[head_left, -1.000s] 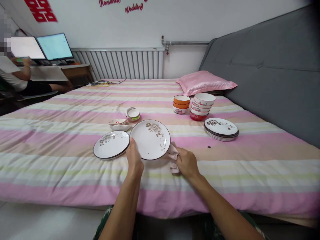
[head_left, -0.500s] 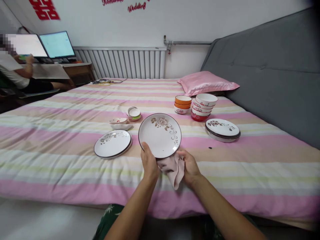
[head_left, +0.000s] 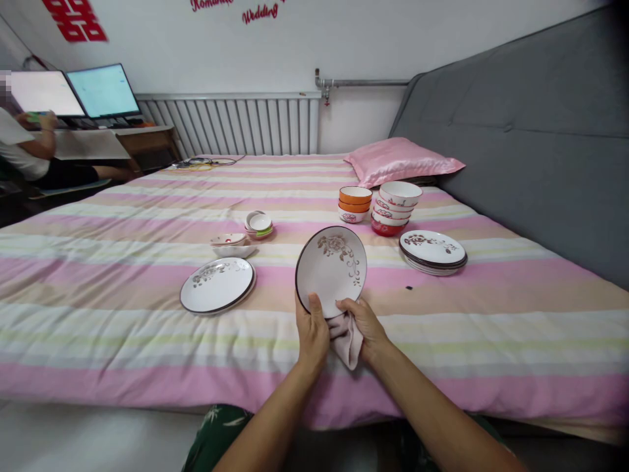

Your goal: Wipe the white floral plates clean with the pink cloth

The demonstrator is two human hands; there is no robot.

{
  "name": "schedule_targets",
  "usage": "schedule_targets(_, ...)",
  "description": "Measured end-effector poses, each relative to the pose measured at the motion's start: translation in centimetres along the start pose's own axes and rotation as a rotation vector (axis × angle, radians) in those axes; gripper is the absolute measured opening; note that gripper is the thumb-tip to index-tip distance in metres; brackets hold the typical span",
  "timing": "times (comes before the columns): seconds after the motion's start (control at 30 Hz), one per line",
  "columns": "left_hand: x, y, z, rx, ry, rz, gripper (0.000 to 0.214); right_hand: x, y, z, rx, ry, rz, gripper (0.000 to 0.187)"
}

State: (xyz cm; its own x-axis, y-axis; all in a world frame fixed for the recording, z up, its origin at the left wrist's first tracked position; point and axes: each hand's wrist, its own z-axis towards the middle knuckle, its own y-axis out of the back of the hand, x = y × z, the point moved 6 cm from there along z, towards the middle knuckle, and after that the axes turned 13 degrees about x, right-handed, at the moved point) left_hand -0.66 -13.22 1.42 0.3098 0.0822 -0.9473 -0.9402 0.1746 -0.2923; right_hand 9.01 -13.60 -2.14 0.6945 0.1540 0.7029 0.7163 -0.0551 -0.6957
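Observation:
A white plate [head_left: 327,272] with a dark rim and a brown flower print is held up over the bed, tilted so its face shows. My left hand [head_left: 313,328] grips its lower left edge, thumb on the front and fingers behind. At the lower right edge, my right hand [head_left: 366,324] is closed on a pale pink cloth [head_left: 348,341] that hangs below the plate; its thumb lies against the plate's rim. The fingers behind the plate are hidden. To the left lie stacked oval plates [head_left: 216,285], and to the right a stack of matching plates [head_left: 432,249].
Stacked bowls [head_left: 397,203] and orange bowls [head_left: 354,200] stand farther back, before a pink pillow [head_left: 403,160]. Small dishes [head_left: 233,246] and little bowls [head_left: 258,223] are at centre left. A small black piece [head_left: 409,288] lies on the striped bedspread [head_left: 147,354]. A person sits far left by monitors.
The plate has moved right and turned more on edge, with my left hand moving along with it. My right thumb now rests on the plate's rim. The view has shifted slightly.

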Motion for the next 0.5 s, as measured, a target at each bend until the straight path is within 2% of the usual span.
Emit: schedule_targets(0.5,0.56,0.1,-0.09,0.01,0.034,0.051,0.051,0.12,-0.22,-0.38,-0.063,-0.06,0.034,0.032)
